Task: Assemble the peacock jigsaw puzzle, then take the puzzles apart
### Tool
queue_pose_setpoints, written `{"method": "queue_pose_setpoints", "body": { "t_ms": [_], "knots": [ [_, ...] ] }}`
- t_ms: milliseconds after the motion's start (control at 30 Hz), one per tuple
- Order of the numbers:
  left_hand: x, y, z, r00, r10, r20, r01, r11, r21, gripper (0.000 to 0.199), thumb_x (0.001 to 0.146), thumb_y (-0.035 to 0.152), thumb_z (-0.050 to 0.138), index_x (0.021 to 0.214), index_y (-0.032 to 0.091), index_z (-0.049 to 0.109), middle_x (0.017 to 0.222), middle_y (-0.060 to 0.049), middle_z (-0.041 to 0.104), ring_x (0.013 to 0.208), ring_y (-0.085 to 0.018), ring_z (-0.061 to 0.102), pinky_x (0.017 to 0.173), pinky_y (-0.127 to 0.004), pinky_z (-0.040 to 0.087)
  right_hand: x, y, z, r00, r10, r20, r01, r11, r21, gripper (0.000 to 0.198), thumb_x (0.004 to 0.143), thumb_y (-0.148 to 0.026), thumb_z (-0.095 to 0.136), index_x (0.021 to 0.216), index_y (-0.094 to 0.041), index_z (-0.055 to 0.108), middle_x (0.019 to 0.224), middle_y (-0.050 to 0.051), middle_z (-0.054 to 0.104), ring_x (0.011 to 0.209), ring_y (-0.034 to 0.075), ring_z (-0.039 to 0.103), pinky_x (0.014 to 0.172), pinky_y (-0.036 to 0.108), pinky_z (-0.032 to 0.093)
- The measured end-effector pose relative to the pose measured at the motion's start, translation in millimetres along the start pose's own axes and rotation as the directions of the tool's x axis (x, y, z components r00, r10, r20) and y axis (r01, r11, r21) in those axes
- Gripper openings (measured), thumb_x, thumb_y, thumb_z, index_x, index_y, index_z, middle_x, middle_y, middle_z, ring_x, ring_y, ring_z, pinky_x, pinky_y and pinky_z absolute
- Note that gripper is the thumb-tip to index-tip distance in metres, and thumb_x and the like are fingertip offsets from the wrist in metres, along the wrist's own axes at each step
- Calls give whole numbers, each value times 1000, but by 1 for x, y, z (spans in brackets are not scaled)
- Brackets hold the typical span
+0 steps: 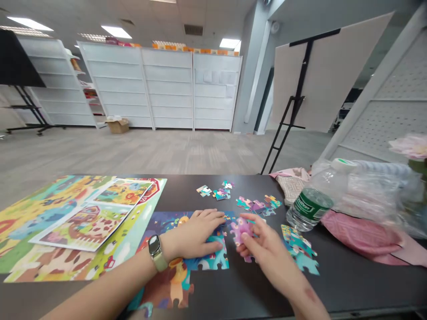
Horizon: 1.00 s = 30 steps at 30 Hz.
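Note:
A partly joined jigsaw puzzle (208, 262) in blue, purple and brown lies on the dark table in front of me. My left hand (200, 233), with a watch (155, 245) on its wrist, rests flat over the puzzle, fingers stretched out. Just right of the puzzle's edge, my right hand (262, 240) pinches a purple puzzle piece (240, 229) between thumb and fingers. Below that hand, part of another purple piece shows on the table. Loose puzzle pieces (258, 205) lie beyond my hands, and more teal pieces (302, 251) sit right of my right hand.
Two finished-looking colourful picture sheets, a large poster (133, 235) and a smaller card (90, 222), lie at the left. A water bottle (310, 200) stands at the right, beside a pink bag (363, 238) and clear plastic wrapping (376, 191). An easel (293, 106) stands beyond the table.

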<state>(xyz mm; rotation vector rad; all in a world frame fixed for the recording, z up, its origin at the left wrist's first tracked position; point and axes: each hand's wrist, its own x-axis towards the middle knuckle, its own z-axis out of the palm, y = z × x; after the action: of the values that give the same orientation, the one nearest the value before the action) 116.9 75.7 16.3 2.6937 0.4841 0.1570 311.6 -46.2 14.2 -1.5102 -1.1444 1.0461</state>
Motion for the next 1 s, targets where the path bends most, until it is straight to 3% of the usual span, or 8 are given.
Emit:
{"method": "queue_pose_setpoints", "body": {
  "t_ms": [100,200,300,433,600,700,1000],
  "knots": [
    [1,-2,-1,1000,-13,-5,13,999,-32,69,93,48,59,151,18,37,155,-14,41,145,-34,35,117,-52,30,3,4,15,993,97,67,-97,995,-15,40,82,-44,56,115,-25,46,89,0,64,71,18,70,64,33,60],
    [2,-2,-1,1000,-11,3,11,1000,-20,70,93,47,61,151,16,37,156,-14,41,144,-34,35,116,-52,30,10,10,4,992,104,-71,-114,983,-142,35,83,-45,53,110,-25,45,83,-1,66,67,19,71,60,32,58],
    [2,-2,-1,1000,0,10,0,1000,-4,68,93,47,61,150,17,39,155,-14,41,144,-35,35,116,-52,30,14,14,-5,990,1,-142,-42,958,-283,31,86,-46,50,107,-25,46,74,-1,68,65,20,70,59,31,52],
    [2,-3,1,1000,18,-24,-18,1000,-16,67,93,48,60,150,22,38,154,-13,43,142,-35,37,114,-54,31,16,16,8,973,-155,-169,49,860,-507,24,90,-44,47,104,-25,50,68,-2,68,67,22,67,65,32,46],
    [2,-3,1,998,38,-50,-39,999,-19,67,92,47,62,150,24,38,151,-12,46,139,-34,41,113,-53,33,17,20,20,949,-229,-217,2,692,-722,22,91,-38,50,103,-24,61,97,6,69,89,26,67,77,36,46],
    [2,-2,0,999,35,-40,-35,999,3,60,92,46,62,145,25,44,150,-12,47,139,-34,41,112,-54,34,19,20,17,957,-226,-180,10,650,-760,21,92,-34,51,99,-23,68,103,7,66,92,25,66,79,37,46],
    [2,-3,0,999,36,-40,-35,999,23,46,93,47,62,132,25,57,150,-12,48,139,-35,42,110,-54,36,18,20,13,967,-231,-104,81,669,-739,19,94,-29,57,97,-24,75,103,6,68,97,23,66,86,36,47]
  ]
}}
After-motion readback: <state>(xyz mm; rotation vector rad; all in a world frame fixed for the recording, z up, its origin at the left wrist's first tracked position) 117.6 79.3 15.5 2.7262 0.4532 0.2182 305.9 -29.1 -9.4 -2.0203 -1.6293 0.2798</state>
